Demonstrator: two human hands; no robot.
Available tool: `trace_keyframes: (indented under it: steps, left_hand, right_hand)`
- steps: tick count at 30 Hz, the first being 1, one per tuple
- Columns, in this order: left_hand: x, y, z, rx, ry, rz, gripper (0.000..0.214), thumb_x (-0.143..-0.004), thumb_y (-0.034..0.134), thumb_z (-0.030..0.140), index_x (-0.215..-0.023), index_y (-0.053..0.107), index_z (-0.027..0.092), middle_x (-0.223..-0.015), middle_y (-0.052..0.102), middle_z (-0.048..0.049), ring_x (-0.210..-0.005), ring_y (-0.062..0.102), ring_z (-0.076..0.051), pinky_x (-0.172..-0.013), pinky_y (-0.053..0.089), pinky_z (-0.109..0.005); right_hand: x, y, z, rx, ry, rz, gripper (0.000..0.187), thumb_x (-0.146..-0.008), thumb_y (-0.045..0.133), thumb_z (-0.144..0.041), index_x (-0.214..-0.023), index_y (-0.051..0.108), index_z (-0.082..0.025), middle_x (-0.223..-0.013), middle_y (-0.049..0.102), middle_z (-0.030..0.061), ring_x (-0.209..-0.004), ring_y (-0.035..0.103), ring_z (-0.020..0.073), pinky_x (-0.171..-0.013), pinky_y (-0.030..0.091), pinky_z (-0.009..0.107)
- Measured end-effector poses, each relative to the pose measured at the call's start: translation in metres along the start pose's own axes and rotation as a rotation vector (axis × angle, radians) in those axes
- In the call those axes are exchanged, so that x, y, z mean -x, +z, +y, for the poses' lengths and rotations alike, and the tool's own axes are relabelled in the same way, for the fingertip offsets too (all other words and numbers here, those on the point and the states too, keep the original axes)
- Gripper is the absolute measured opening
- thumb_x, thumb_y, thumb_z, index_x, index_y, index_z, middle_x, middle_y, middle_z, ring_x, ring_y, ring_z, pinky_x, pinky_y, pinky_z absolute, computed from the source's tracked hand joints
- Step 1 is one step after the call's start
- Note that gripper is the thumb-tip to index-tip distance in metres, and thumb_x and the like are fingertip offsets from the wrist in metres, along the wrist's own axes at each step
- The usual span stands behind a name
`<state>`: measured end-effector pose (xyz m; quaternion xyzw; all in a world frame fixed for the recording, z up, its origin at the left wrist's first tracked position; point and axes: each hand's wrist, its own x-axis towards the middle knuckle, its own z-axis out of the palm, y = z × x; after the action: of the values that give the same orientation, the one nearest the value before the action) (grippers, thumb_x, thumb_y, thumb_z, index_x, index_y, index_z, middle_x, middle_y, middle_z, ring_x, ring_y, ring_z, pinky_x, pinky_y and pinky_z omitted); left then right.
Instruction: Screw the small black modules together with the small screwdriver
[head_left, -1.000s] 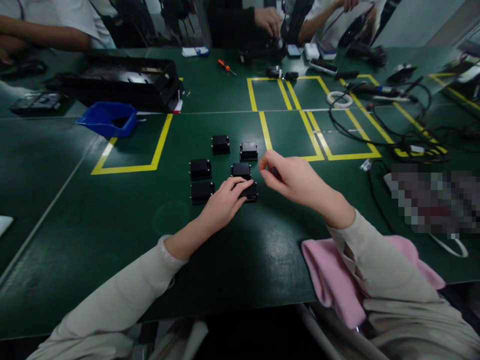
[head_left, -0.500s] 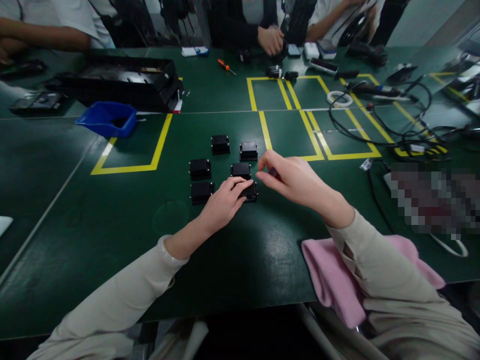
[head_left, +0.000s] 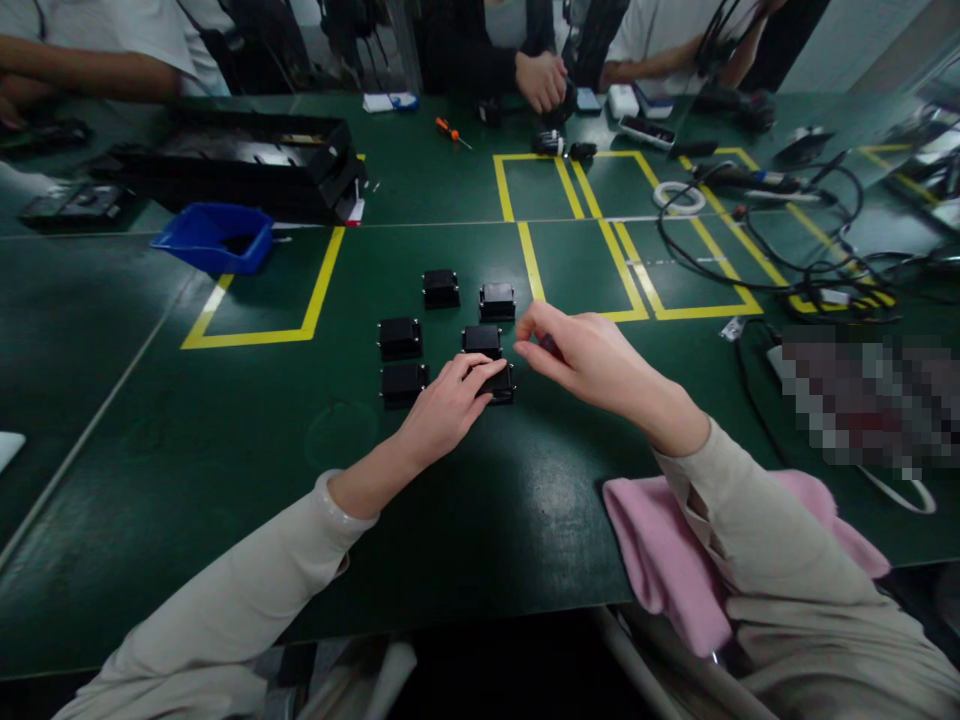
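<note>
Several small black blocks with shiny metal bits at their sides lie in two rough columns on the green table. My left hand (head_left: pixel 448 408) has its fingers over the nearest block of the right column (head_left: pixel 502 384), holding it against the table and hiding much of it. Just to the right, my right hand (head_left: pixel 581 355) is closed, thumb and forefinger together. A small dark thing shows in its curled fingers; its kind is hidden. Beyond my fingers sit two more right-column blocks, the middle one (head_left: pixel 481 341) and the far one (head_left: pixel 497 300). The left column includes a near block (head_left: pixel 403 384).
A blue scoop-shaped bin (head_left: pixel 217 238) stands before a long black tray (head_left: pixel 247 165). An orange screwdriver (head_left: pixel 448 129) lies farther back. Black cables (head_left: pixel 780 230) tangle at the right, and a pink cloth (head_left: pixel 667 560) hangs over the near edge. People sit opposite.
Both my hands stay almost where they were, the right shifting only slightly. At the back right, a person's hands have moved.
</note>
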<state>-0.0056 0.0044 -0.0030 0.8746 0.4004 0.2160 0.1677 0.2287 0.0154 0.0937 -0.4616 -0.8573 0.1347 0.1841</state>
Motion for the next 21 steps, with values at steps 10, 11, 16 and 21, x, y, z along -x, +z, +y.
trace_keyframes:
  steps: [10,11,16,21]
  left_hand:
    - [0.0004,-0.0005,0.0013,0.005,-0.008,-0.003,0.047,-0.106,0.052,0.018,-0.152,0.050,0.024,-0.143,0.057,-0.0133,-0.134,0.059,-0.032,-0.113,0.054,-0.053]
    - [0.0004,-0.0005,0.0013,0.005,-0.009,-0.002,0.047,-0.106,0.053,0.018,-0.152,0.050,0.025,-0.144,0.057,-0.0130,-0.134,0.059,-0.031,-0.113,0.054,-0.053]
    - [0.0004,-0.0010,0.0014,0.008,-0.011,-0.004,0.048,-0.106,0.052,0.017,-0.153,0.049,0.025,-0.144,0.057,-0.0131,-0.134,0.058,-0.032,-0.113,0.054,-0.054]
    - [0.0003,-0.0007,0.0013,0.003,-0.012,-0.004,0.048,-0.105,0.054,0.017,-0.152,0.050,0.023,-0.143,0.057,-0.0135,-0.134,0.058,-0.032,-0.112,0.054,-0.053]
  right_hand:
    - [0.0005,0.0004,0.0007,-0.014,-0.013,0.013,0.018,-0.104,0.050,-0.033,-0.110,0.059,-0.019,-0.077,0.063,0.0020,-0.064,0.053,0.0166,-0.064,0.030,0.027]
    - [0.0005,0.0004,0.0007,-0.012,-0.011,0.013,0.017,-0.104,0.050,-0.032,-0.110,0.059,-0.019,-0.077,0.063,0.0020,-0.064,0.054,0.0167,-0.064,0.031,0.027]
    - [0.0011,0.0021,0.0024,-0.007,-0.011,0.043,0.024,-0.101,0.049,-0.028,-0.120,0.058,-0.017,-0.083,0.068,0.0048,-0.066,0.059,0.0181,-0.066,0.035,0.028]
    - [0.0016,0.0028,0.0035,0.004,-0.018,0.036,0.025,-0.102,0.050,-0.028,-0.123,0.058,-0.016,-0.082,0.069,0.0040,-0.067,0.060,0.0179,-0.066,0.035,0.028]
